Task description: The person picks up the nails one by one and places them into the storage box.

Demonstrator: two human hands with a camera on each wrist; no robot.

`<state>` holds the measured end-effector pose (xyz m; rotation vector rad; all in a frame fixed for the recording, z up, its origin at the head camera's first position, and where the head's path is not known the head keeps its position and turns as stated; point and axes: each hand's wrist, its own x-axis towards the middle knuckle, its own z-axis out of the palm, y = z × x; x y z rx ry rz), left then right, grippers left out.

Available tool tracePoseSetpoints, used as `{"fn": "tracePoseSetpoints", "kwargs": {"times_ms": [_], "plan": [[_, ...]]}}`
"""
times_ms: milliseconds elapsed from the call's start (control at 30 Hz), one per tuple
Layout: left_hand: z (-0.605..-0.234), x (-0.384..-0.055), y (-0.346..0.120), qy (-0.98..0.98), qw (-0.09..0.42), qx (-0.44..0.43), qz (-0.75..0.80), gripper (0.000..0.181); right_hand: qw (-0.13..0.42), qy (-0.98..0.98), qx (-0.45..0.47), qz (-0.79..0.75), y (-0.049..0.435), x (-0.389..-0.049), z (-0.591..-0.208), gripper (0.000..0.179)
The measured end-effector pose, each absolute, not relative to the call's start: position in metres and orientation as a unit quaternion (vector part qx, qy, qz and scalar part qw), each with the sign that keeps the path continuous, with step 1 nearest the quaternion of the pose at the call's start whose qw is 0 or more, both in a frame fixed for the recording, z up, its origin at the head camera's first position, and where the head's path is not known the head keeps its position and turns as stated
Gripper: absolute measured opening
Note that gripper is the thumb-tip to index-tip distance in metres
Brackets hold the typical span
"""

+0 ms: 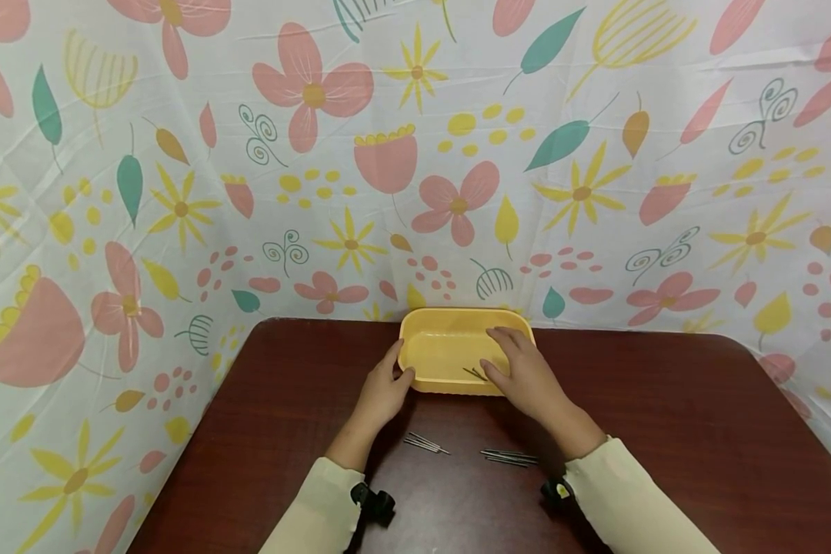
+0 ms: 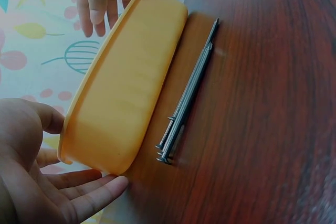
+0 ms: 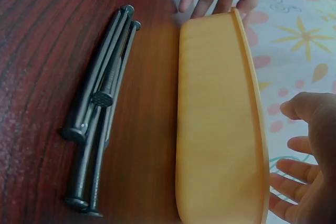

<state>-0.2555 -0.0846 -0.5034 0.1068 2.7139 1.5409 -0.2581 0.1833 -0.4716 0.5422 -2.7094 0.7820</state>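
A yellow plastic tray (image 1: pixel 450 387) stands near the far edge of the table, with a few nails (image 1: pixel 475 374) lying inside it. At its left end my left hand (image 1: pixel 382 391) grips the rim, thumb over the edge and fingers along the outside. My right hand (image 1: pixel 529 377) is over the tray's right end, fingers spread and slightly bent, nothing visible in them. Nearer on the table lie two groups of metal nails: one small bunch (image 1: pixel 425 442) to the left and another bunch (image 1: pixel 508 458) to the right. The right wrist view shows flat-headed nails (image 3: pixel 100 103) close up.
The dark reddish-brown table (image 1: pixel 305 400) has rounded far corners. Behind it and along the left hangs a white cloth (image 1: pixel 415 154) printed with flowers and leaves. Black bands with camera mounts (image 1: pixel 374 504) sit on both wrists.
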Motion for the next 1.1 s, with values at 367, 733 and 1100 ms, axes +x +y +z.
{"fn": "tracePoseSetpoints", "kwargs": {"times_ms": [367, 733, 1100], "plan": [[-0.503, -0.255, -0.084, 0.87, 0.007, 0.028, 0.491, 0.063, 0.157, -0.929, 0.199, 0.27, 0.184, -0.247, -0.471, 0.054], [-0.503, -0.255, -0.084, 0.87, 0.009, 0.03, 0.492, 0.063, 0.196, -0.916, 0.233, 0.261, 0.188, -0.23, -0.474, 0.039], [-0.504, -0.256, -0.085, 0.873, 0.008, 0.038, 0.487, 0.064, 0.191, -0.919, 0.242, 0.244, 0.191, -0.206, -0.476, 0.029]]}}
